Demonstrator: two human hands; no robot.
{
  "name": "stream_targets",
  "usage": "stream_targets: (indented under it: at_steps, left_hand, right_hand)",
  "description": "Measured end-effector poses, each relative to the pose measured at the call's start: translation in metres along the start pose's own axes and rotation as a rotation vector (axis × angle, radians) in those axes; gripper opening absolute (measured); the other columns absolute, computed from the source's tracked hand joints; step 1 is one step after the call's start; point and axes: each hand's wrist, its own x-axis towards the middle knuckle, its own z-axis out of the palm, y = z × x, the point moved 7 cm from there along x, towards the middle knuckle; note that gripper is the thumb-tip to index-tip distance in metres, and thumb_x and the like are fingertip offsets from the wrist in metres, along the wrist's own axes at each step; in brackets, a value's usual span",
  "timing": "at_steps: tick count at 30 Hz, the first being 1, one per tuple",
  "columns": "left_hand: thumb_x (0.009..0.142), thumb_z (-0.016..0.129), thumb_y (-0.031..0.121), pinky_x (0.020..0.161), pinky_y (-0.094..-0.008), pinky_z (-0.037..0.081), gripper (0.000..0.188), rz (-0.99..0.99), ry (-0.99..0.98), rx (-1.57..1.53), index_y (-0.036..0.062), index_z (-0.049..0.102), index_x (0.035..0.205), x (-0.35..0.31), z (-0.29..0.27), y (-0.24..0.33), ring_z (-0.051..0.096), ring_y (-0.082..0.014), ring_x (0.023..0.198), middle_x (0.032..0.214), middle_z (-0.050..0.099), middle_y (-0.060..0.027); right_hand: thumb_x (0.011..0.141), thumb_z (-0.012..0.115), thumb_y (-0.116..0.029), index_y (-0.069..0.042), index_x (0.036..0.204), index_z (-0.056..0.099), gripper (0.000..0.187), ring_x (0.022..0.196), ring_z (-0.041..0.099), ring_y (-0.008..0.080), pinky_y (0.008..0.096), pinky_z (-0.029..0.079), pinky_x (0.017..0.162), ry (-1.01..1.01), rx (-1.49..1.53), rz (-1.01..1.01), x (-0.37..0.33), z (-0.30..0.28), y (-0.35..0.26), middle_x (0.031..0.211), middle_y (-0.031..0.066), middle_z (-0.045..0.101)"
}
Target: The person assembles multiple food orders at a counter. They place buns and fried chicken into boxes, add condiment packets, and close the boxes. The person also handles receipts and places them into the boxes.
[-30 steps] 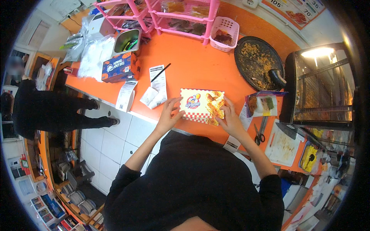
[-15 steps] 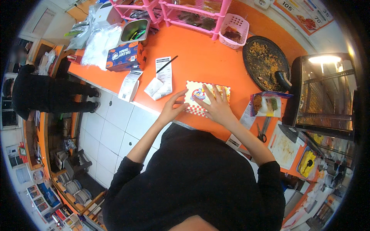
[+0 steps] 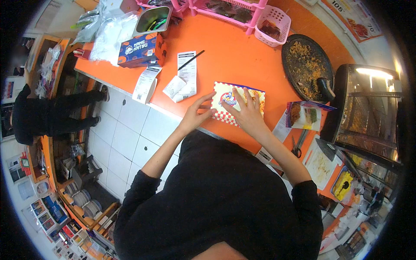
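Observation:
A flat cardboard food box [image 3: 219, 112] with a red-and-white checked edge and a food picture lies on the orange counter in front of me. My left hand [image 3: 195, 116] is at its left edge, fingers apart, with the fingertips touching or very near the side. Across the top of the box rests my right hand [image 3: 250, 116], palm down and fingers spread, covering part of the printed lid. Neither hand is wrapped around anything. What the box contains is hidden.
Left of the box lie paper receipts [image 3: 187, 82] under a black stick [image 3: 191, 60]. A blue-orange carton [image 3: 138, 51] stands beyond. Rightward are a black crumb-covered pan [image 3: 303, 60], an opened food packet [image 3: 305, 116], scissors [image 3: 298, 145], a knife [image 3: 326, 148] and a glass display warmer [image 3: 368, 112].
My view has shifted slightly, so the counter sits higher in it. Both hands keep nearly the same pose on the box. At the left, another person's legs have moved farther apart.

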Motion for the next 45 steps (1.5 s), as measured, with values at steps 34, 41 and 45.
stream_targets:
  at_steps: [34,41,45]
  left_hand:
    - [0.096,0.058,0.023,0.104,-0.0354,0.041,0.074,-0.112,-0.231,-0.173,0.006,0.016,0.155,0.019,0.013,-0.049,0.045,-0.021,0.129,0.146,0.04,-0.0153]
    - [0.094,0.056,0.02,0.103,-0.0339,0.041,0.073,-0.058,-0.164,-0.123,0.0071,0.018,0.155,0.02,-0.001,-0.031,0.05,-0.0231,0.125,0.133,0.052,-0.0156]
    - [0.094,0.056,0.023,0.097,-0.0326,0.044,0.073,-0.138,-0.151,-0.078,0.0077,0.02,0.155,0.029,-0.031,-0.016,0.055,-0.0181,0.114,0.121,0.059,-0.012]
  right_hand:
    - [0.096,0.058,-0.044,-0.007,0.142,0.036,0.063,0.116,0.059,0.0187,0.0385,0.048,0.097,0.143,1.838,1.211,-0.109,0.091,0.04,0.132,0.0066,0.055]
    - [0.093,0.065,-0.031,-0.004,0.144,0.02,0.073,0.121,0.054,0.0244,0.0422,0.052,0.092,0.338,1.854,1.189,-0.077,0.041,0.032,0.135,0.0125,0.047]
    - [0.089,0.068,-0.037,-0.016,0.145,0.023,0.075,0.124,0.052,0.0232,0.0485,0.047,0.096,0.244,1.813,1.136,-0.04,0.029,0.043,0.141,0.0096,0.043]
